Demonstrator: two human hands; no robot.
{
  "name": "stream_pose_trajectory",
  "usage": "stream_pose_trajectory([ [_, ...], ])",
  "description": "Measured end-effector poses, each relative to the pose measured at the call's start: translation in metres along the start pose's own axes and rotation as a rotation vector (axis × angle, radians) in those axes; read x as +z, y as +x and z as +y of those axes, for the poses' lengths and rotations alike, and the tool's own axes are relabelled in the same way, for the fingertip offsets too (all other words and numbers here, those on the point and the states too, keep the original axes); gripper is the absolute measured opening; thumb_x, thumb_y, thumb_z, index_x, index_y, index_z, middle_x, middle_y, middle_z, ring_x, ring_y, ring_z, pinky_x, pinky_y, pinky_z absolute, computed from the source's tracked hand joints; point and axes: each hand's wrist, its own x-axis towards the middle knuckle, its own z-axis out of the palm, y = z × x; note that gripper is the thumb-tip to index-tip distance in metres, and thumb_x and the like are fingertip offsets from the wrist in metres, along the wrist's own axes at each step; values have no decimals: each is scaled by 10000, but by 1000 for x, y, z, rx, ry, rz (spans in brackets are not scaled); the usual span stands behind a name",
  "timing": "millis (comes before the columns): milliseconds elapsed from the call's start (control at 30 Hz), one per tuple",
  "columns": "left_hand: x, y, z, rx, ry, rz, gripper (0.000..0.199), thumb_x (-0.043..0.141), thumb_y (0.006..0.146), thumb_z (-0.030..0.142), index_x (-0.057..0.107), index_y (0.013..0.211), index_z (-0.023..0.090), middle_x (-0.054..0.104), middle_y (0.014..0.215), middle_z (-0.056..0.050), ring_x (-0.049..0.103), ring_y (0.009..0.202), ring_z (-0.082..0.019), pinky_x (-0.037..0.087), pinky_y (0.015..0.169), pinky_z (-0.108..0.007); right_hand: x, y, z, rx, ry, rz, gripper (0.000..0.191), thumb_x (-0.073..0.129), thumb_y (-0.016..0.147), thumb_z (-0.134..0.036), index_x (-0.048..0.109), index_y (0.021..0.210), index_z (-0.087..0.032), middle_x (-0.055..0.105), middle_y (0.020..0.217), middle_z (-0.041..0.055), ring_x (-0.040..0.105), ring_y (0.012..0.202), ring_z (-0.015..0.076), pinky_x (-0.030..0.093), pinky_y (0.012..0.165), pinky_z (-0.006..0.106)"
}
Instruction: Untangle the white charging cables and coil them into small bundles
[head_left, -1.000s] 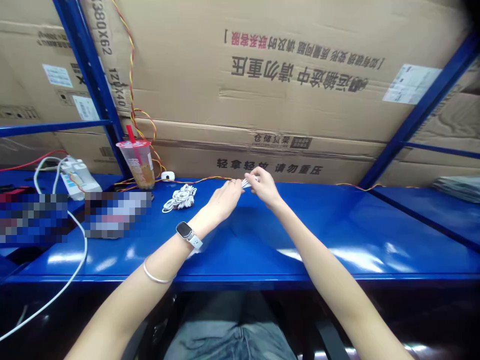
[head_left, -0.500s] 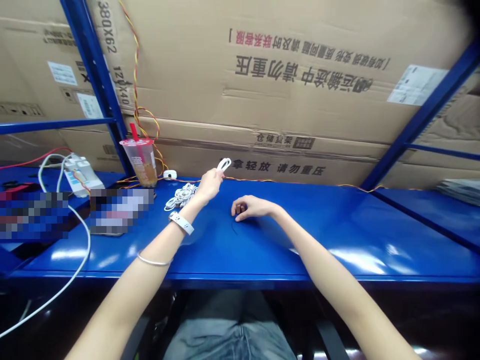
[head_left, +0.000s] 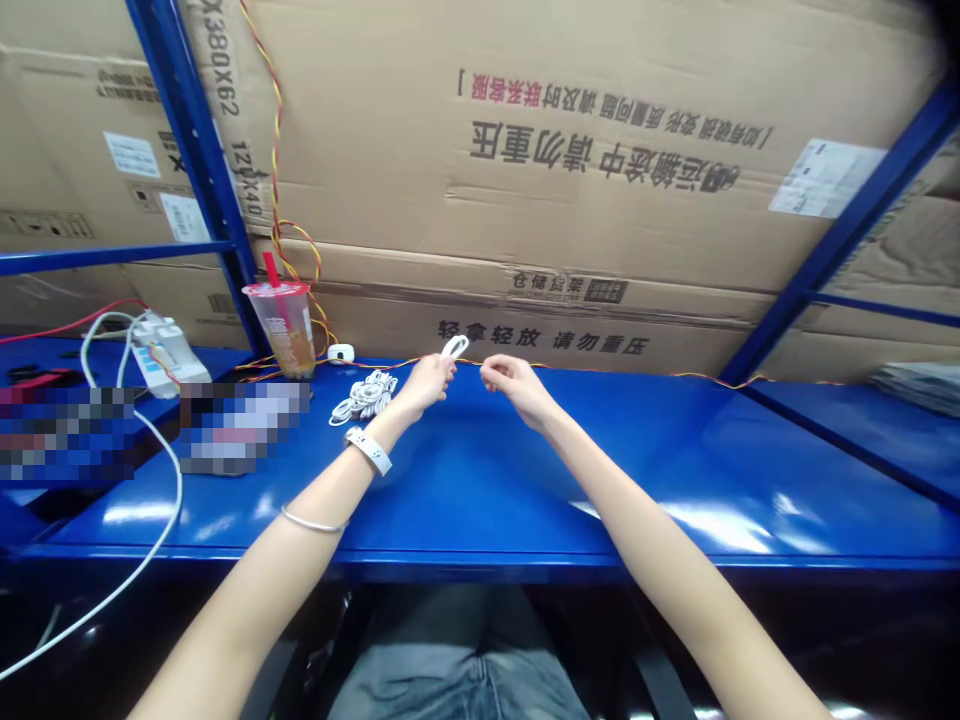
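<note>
1. White cable loop (head_left: 453, 347) is pinched in our left hand (head_left: 429, 385), fingers narrow on it, above blue steel shelf (head_left: 600, 480).
2. Our right hand (head_left: 510, 385) is just beside, fingers curled narrow, holding nothing we can see.
3. Cable seems light, soft, easy to bend; we think best grip is close to loop end.
4. Bundle of white cables (head_left: 365, 396) lies on shelf, left of hands.
5. Carton (head_left: 645, 240) reads "轻拿轻放 请勿重压", approx. "handle w/ care, do not press".

Storeroom: blue steel racking (head_left: 196, 170), stacked cardboard cartons (head_left: 600, 210).
</note>
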Motion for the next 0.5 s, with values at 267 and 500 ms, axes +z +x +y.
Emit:
stream_pose_trajectory([
  [267, 29, -12, -15, -11, -207, -206, 201, 456, 905, 254, 468, 743, 136, 355, 567, 65, 258, 396, -17, 210, 389, -140, 23, -10, 2, -215, -306, 488, 103, 557, 780, -272, 591, 760, -177, 637, 751, 37, 573, 681, 168, 461, 693, 303],
  [500, 29, -11, -17, 16, -294, -256, 194, 498, 878, 299, 460, 769, 144, 331, 588, 67, 254, 415, -23, 201, 398, -138, 29, -17, -3, -315, -405, 452, 84, 517, 809, -229, 566, 752, -191, 628, 797, 46, 587, 734, 178, 464, 737, 309],
])
